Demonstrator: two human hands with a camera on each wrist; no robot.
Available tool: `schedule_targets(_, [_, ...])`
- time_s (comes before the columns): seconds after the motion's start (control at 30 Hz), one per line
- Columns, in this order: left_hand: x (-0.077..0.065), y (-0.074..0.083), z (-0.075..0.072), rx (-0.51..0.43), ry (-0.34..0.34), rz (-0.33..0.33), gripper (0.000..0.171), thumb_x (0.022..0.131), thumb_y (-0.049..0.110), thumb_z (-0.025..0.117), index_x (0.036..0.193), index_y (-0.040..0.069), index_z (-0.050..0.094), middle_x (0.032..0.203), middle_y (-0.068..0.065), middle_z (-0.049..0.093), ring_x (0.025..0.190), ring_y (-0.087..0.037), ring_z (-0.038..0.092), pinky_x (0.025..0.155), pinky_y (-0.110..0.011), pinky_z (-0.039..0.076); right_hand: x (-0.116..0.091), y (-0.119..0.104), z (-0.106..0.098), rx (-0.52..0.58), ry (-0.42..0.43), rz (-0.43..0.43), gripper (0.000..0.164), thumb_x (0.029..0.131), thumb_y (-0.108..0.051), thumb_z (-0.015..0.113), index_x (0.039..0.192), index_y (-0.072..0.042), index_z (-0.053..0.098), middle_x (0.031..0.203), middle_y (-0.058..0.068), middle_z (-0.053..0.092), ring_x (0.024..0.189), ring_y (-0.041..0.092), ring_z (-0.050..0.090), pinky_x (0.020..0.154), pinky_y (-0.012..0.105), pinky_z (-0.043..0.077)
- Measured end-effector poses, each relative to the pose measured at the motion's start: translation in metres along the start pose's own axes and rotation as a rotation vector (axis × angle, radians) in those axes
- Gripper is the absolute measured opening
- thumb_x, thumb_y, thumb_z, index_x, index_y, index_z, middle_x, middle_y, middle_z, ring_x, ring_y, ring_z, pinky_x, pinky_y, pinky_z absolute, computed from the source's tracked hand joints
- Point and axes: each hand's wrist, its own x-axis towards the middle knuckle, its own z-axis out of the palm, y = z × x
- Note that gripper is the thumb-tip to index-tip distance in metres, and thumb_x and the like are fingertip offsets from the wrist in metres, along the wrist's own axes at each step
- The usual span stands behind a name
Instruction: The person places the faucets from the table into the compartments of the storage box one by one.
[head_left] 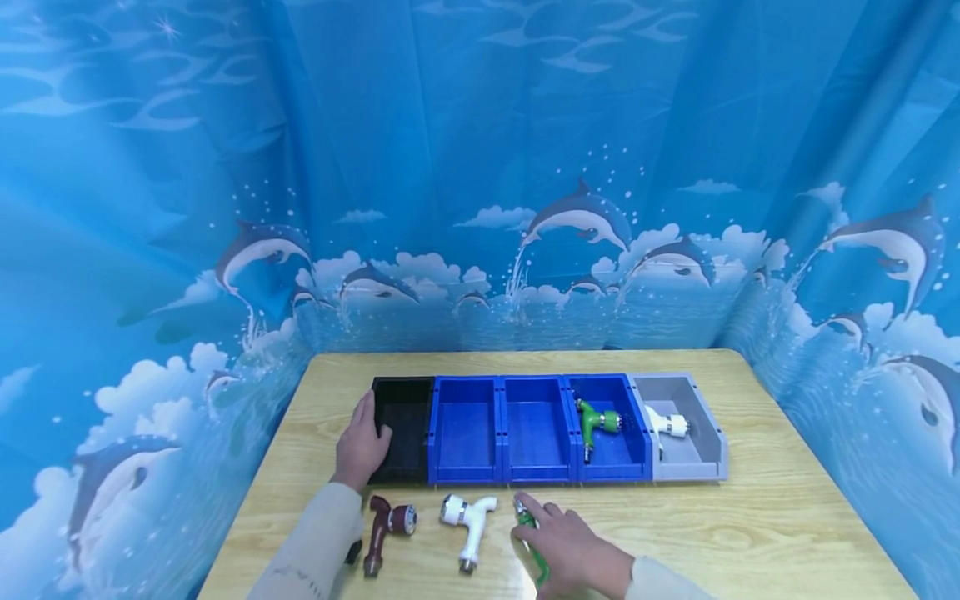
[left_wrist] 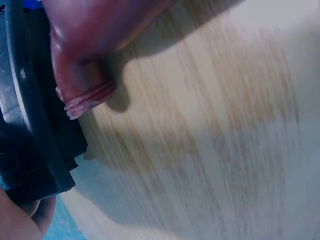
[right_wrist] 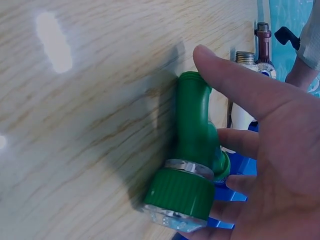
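Note:
My left hand rests on the left wall of the black bin, fingers along its rim; in the left wrist view a bit of that hand shows below the bin's corner. My right hand is at a green faucet on the table's near part. Its thumb lies extended by the spout end, while the other fingers reach past the far side, their tips partly hidden. A white faucet lies between my hands. A dark red faucet lies beside my left sleeve, which partly hides a small black item.
Right of the black bin stand several joined bins: blue bins and a grey bin at the end. The rightmost blue one contains a green faucet, the grey one a white faucet. A dolphin-print curtain surrounds the wooden table.

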Motion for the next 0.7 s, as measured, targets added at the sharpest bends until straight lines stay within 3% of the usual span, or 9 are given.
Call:
schedule_targets(0.2, [-0.001,0.0012,-0.0028,0.003,-0.012,-0.005,0.074,0.093,0.017,0.058,0.154,0.001,0.018,0.154,-0.022,0.03,0.113,-0.044,0.055,0.097,-0.057,0.043,0.0014,-0.0029,-0.0003,0.003,-0.011,0.018,0.075,0.051,-0.044,0.089,0.12,-0.031,0.062,0.155,0.011,0.03,0.117,0.033,0.052,0.087,0.055,0.049])
schedule_targets(0.4, [-0.0009,0.0011,-0.0029,0.002,-0.006,-0.004,0.075,0.093,0.017,0.058,0.154,0.001,0.018,0.153,-0.022,0.03,0.118,-0.045,0.052,0.098,-0.056,0.043,-0.0001,-0.005,-0.0024,0.019,-0.039,0.052,0.079,0.052,-0.045,0.089,0.123,-0.028,0.062,0.156,0.009,0.028,0.121,0.036,0.05,0.089,0.06,0.047])
schedule_targets(0.7, [-0.0009,0.0003,-0.0012,0.005,0.009,0.002,0.074,0.093,0.017,0.059,0.153,0.001,0.019,0.152,-0.023,0.032,0.109,-0.044,0.057,0.095,-0.056,0.045,-0.0011,-0.0053,-0.0039,0.063,-0.039,0.07,0.072,0.053,-0.041,0.089,0.118,-0.025,0.062,0.151,0.012,0.034,0.117,0.038,0.052,0.081,0.061,0.05])
